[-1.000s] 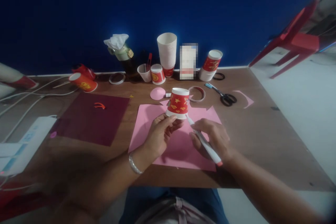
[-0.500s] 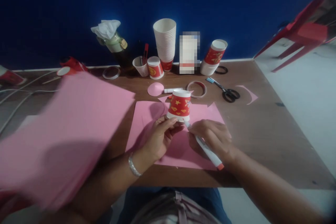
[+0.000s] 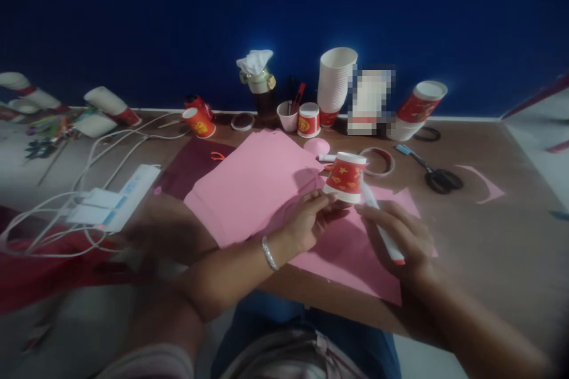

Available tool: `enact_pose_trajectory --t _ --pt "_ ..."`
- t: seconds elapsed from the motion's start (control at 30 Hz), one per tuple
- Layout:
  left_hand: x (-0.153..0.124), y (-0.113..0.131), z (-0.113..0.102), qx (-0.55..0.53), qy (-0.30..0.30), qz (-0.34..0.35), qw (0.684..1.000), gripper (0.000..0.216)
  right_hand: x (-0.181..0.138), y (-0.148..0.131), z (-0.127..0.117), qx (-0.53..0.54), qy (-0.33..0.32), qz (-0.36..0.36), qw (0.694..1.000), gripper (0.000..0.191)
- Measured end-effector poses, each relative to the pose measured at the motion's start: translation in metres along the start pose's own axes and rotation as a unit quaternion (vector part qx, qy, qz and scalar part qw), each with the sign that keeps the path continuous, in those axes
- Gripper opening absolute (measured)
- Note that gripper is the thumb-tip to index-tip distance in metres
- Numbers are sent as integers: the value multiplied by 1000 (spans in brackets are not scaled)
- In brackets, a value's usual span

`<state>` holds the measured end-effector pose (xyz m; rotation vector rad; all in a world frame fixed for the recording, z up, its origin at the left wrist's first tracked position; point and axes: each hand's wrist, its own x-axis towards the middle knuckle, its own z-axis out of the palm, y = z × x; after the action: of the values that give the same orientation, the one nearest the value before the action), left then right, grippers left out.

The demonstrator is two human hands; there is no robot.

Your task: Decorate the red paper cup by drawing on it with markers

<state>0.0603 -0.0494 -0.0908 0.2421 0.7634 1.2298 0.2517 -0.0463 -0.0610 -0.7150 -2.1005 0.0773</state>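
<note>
We look down on a worktop (image 3: 484, 249) set against a blue wall (image 3: 284, 6). Over its front half, right of the middle, the left hand (image 3: 313, 222) grasps a red-and-white paper cup (image 3: 345, 180), wide end down, by its lower rim. The right hand (image 3: 402, 234) grips a white marker (image 3: 390, 244) with a red end; its tip is at the cup's right side, though we cannot tell whether it touches.

Beneath the hands, near the front edge, we find a pink sheet (image 3: 355, 269). To its left, more pink sheets (image 3: 262, 183) partly cover a maroon sheet (image 3: 182, 163). Along the back edge we see a tall stack of white cups (image 3: 335, 83) and a jar (image 3: 264, 100) topped with tissue. Toward the right edge lie black-handled scissors (image 3: 443, 181); near the left edge sits a white power strip (image 3: 136, 195).
</note>
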Motion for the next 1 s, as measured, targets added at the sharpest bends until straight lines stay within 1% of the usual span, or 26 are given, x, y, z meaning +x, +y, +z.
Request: enact_pose_trajectory --t 0.07,0.2,0.4,0.53,0.63,0.77,0.8,0.83,0.9,0.93,0.97,1.0 --pt "0 0 0 9 -8 1 1000 39 -2 -1 -1 -9 -3 -2 1000 41" --pt "-2 1 2 6 -11 9 1000 36 -3 -1 2 28 -1 -14 1000 45" --pt "-18 0 5 -25 32 42 998 37 1 -7 4 50 14 -10 999 46" --pt "-24 -10 4 -30 29 49 998 39 2 -7 8 54 25 -24 998 46" --pt "-24 -12 3 48 41 62 996 30 4 -2 11 30 25 -32 999 45" --pt "-24 2 -3 163 45 83 982 20 7 9 2 -64 -2 -45 997 44" --pt "-25 7 -6 200 43 91 975 20 8 13 -2 -85 -10 -36 996 45" --pt "-25 13 -9 298 38 128 945 19 10 19 -7 -95 -19 -16 995 46" --pt "-23 21 -13 458 34 196 866 22 14 33 -17 -64 -31 56 996 46" --pt "-22 24 -14 511 35 213 832 26 15 42 -20 -22 -36 108 993 41" --pt "-22 27 -15 538 25 210 816 29 16 50 -22 38 -38 160 986 35" --pt "-22 28 -16 550 9 195 812 30 17 58 -23 114 -39 213 970 30"
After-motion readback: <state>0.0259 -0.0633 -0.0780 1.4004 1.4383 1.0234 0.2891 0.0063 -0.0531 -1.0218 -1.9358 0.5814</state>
